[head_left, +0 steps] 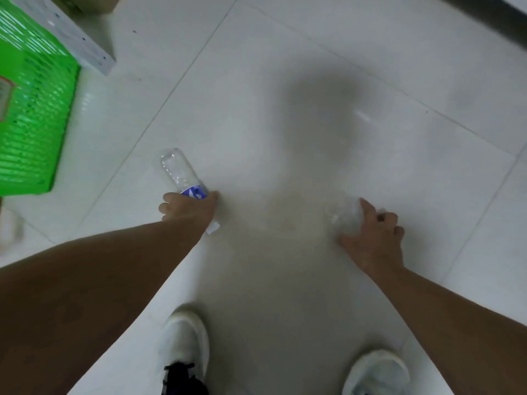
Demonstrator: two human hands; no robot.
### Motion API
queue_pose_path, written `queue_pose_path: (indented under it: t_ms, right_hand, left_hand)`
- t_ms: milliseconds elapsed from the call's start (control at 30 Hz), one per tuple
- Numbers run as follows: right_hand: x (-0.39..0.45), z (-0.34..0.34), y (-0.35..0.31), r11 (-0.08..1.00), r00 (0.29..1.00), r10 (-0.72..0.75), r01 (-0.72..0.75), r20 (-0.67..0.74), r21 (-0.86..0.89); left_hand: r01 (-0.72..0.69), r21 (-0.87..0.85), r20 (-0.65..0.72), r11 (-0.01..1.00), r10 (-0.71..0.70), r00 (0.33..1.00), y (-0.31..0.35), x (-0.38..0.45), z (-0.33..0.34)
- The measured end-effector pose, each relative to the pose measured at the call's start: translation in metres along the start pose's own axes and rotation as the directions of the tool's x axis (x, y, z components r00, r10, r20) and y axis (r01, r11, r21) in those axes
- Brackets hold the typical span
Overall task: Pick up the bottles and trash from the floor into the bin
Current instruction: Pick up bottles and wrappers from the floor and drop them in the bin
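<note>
At the far left edge of the floor (285,67) stands a bright green basket (34,115) with slotted walls; the frame cuts it off, so I see only one side and part of its inside. Something pale sits at its left rim, too cropped to name. Behind it a white board (82,38) lies across the tiles, and at the top edge there is a brown corner that I cannot identify.

My left hand (189,208) is low over the white tiles, near the middle of the floor. Its fingers are curled around a clear plastic bottle (179,173), taking it at the part with the blue and white label. The bottle looks empty and transparent, with ribs on its body. Its bottom end points away from me, toward the basket side, and the neck end is hidden under my palm; a small white piece shows below my wrist, possibly the cap, but I am not sure. I cannot tell if the bottle touches the floor or is lifted a little.

To the right, my right hand (373,238) reaches to a crumpled clear plastic thing (343,213) on the tile. It is very blurred and almost the same colour as the floor, so its shape is hard to make out. The index finger and thumb are spread on both sides of it and the other fingers bend loosely; a firm hold is not visible.

At the bottom edge I see my two white shoes (185,343), both partly cut off.
</note>
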State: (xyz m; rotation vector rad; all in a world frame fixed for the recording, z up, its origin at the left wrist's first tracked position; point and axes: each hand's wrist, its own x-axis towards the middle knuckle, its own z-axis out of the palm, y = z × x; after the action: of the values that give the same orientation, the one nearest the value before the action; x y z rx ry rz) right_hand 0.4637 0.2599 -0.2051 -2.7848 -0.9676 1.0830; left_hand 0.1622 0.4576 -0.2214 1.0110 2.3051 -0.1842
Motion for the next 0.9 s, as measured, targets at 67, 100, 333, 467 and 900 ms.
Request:
queue_pose_path:
  t_ms: [67,100,333,467,900]
  right_hand:
    - [-0.001,0.012,0.003,0.998,0.995,-0.062,0.061,-0.072,-0.02]
    - [-0.003,0.014,0.002,0.997,0.995,-0.076,0.074,-0.065,-0.036]
    - [-0.08,-0.041,-0.05,1.0,1.0,0.001,-0.001,-0.002,-0.017]
    - [-0.16,-0.116,-0.085,1.0,0.998,-0.017,0.016,0.062,0.012]
    - [-0.441,-0.355,-0.234,0.93,0.941,-0.309,0.33,0.139,-0.163]
  left_hand:
    - [-0.002,-0.013,0.018,1.0,0.002,1.0,0.0,0.001,0.001]
    - [-0.006,-0.006,0.034,1.0,0.007,0.999,0.0,-0.002,-0.002]
    - [-0.102,0.069,0.033,0.992,0.1,0.994,-0.016,-0.071,-0.088]
    - [-0.114,0.031,0.12,0.993,0.109,0.987,-0.037,-0.135,-0.179]
    - [0.069,-0.119,0.159,0.991,-0.05,0.986,-0.16,-0.379,-0.487]
